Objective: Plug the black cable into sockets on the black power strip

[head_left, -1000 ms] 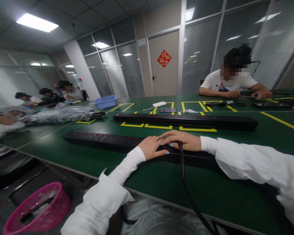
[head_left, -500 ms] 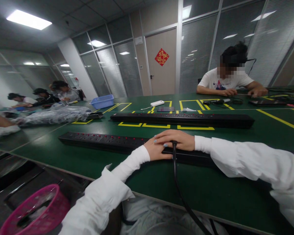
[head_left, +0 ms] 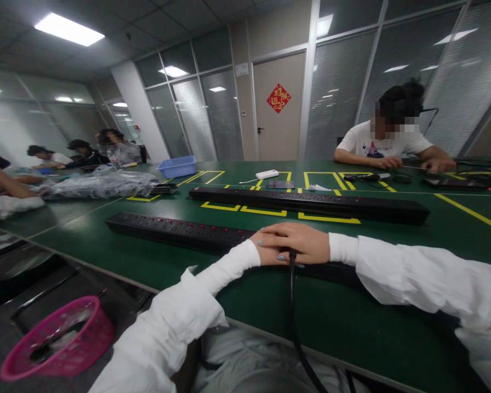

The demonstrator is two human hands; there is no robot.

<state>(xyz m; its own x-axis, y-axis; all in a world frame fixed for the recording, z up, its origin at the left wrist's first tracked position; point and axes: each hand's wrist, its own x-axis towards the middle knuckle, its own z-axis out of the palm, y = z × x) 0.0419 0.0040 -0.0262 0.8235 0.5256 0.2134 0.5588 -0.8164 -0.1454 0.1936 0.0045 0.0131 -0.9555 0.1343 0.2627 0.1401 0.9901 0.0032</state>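
Note:
My right hand (head_left: pixel 306 242) lies across my left hand (head_left: pixel 265 252), its fingers stretched out. Both rest on the near black power strip (head_left: pixel 167 229), which has a row of small red parts along its top. Most of my left hand's fingers are hidden beneath the right; a fingertip shows below it, seemingly laid flat. A black cable (head_left: pixel 292 305) runs from the lower edge of my right hand down over the table edge to my lap. Whether the fingers grip its upper end cannot be made out. Behind lies a second black power strip (head_left: pixel 311 203).
On the green table (head_left: pixel 85 245) are a blue basket (head_left: pixel 177 167), plastic-wrapped items (head_left: pixel 98 187), a white device (head_left: pixel 267 174) and a phone (head_left: pixel 280 185). A pink basket (head_left: pixel 61 349) stands lower left. A person (head_left: pixel 387 142) sits opposite; several others sit at left.
The view has shifted slightly, moving the scene right. My right hand now covers more of my left hand. Both hands stay on the near strip, which stays in place.

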